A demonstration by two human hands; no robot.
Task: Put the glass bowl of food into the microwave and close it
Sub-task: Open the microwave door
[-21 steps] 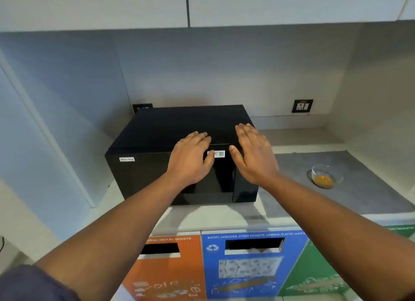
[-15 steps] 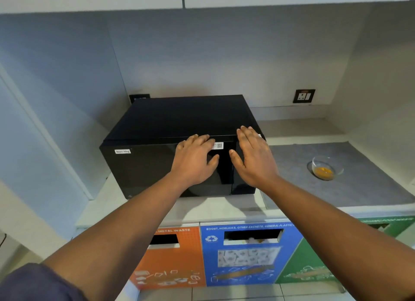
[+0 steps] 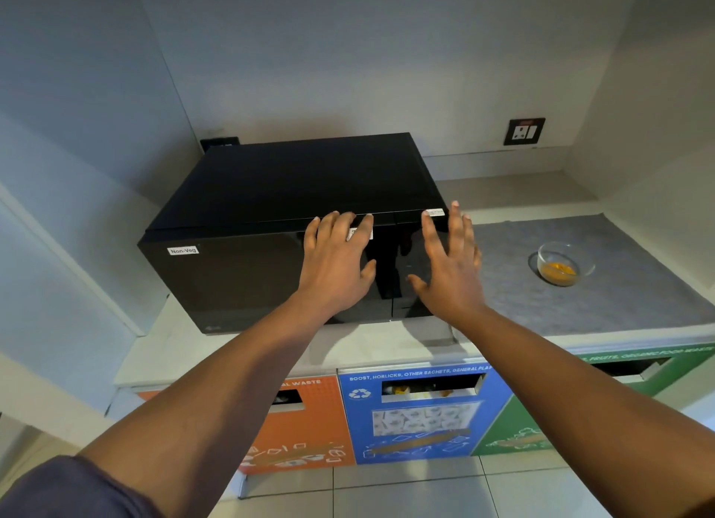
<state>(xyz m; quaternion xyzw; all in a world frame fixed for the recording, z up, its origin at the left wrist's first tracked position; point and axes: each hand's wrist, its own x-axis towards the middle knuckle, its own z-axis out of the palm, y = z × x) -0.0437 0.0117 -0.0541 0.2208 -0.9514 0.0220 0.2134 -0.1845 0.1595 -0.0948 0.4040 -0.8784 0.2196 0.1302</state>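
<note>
A black microwave [image 3: 240,246] stands on the counter with its door shut and a "Non-Veg" label at the door's upper left. My left hand [image 3: 334,262] lies flat against the right part of the door, fingers spread and reaching the top edge. My right hand [image 3: 450,270] is held open in front of the microwave's right front corner, fingers apart and pointing up, holding nothing. The glass bowl [image 3: 561,264] with yellow-orange food in it sits on a grey mat [image 3: 626,285] to the right, well apart from both hands.
Below the counter edge [image 3: 387,347] are waste bins with orange [image 3: 309,424], blue [image 3: 421,413] and green [image 3: 514,428] fronts. A wall socket [image 3: 524,131] is behind the mat. Walls close in the counter on the left and right.
The view has tilted down and closer. My right hand has shifted right to the microwave's front corner and spread wider; my left hand stays flat on the door.
</note>
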